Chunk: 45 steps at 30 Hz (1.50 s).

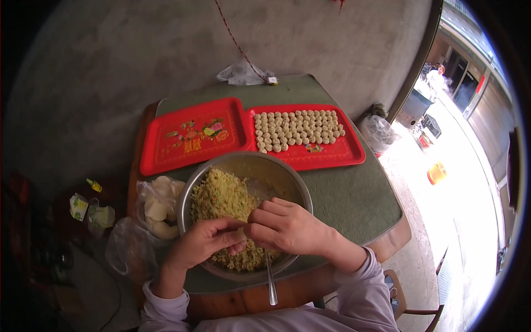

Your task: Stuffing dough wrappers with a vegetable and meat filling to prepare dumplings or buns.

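My left hand (pixel 210 239) and my right hand (pixel 287 226) meet over a large metal bowl (pixel 303 191). Their fingertips pinch a small pale dumpling wrapper (pixel 241 234), mostly hidden by the fingers. Yellowish chopped filling (pixel 221 193) with green and orange bits is heaped on the bowl's left side. Below my right hand a metal spoon handle (pixel 271 285) crosses the near rim; its other end is hidden, and I cannot tell if the hand touches it. Left of the bowl, a clear plastic bag holds round pale wrappers (pixel 156 210).
Behind the bowl, a red tray (pixel 354 149) carries rows of small round dumplings (pixel 298 130). Another red flowered tray (pixel 160 157) overlaps it at left. The table (pixel 354 205) has a green top and wooden edge. A crumpled plastic bag (pixel 240 74) lies at the wall; a doorway opens at right.
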{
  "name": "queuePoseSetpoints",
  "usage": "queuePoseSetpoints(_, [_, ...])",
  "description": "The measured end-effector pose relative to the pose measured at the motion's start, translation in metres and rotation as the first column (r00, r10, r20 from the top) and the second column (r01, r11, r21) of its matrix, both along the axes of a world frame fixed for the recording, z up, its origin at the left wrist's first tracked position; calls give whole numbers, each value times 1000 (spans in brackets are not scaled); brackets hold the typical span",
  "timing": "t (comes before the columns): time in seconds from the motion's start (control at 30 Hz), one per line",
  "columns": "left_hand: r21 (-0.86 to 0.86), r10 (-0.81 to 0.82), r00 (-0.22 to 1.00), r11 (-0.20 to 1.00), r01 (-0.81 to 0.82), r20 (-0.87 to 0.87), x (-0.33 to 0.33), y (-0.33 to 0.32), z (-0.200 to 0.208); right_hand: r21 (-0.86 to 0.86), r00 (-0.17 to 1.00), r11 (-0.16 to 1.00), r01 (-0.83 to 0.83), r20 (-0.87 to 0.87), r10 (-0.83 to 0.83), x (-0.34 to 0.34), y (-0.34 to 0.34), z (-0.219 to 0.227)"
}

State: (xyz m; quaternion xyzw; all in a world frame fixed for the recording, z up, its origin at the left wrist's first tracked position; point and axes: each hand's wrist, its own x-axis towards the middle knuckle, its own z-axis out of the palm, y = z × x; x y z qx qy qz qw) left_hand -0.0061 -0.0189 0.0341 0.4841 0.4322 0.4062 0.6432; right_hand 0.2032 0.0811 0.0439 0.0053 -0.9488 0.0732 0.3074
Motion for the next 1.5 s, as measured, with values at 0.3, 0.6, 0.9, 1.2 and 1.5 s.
queuePoseSetpoints(0.3, [-50,-124,990,991,121,-70,-12,6,-1,-118,999,993,-16,36,21,-2,0,-1])
queuePoseSetpoints(0.6, [-97,-34,999,995,37,38,-8,9,-12,-447,994,894,35,105,14,10,14,5])
queuePoseSetpoints(0.9, [-17,81,985,997,-80,149,0,2,-15,-493,997,867,68,54,-48,-3,-2,-5])
queuePoseSetpoints(1.2, [-2,300,792,936,-353,532,29,6,-35,-664,998,745,64,36,-54,-19,-19,-9])
queuePoseSetpoints(1.5, [-344,419,512,908,-240,750,39,7,-44,-340,970,909,242,50,-239,-26,-28,-4])
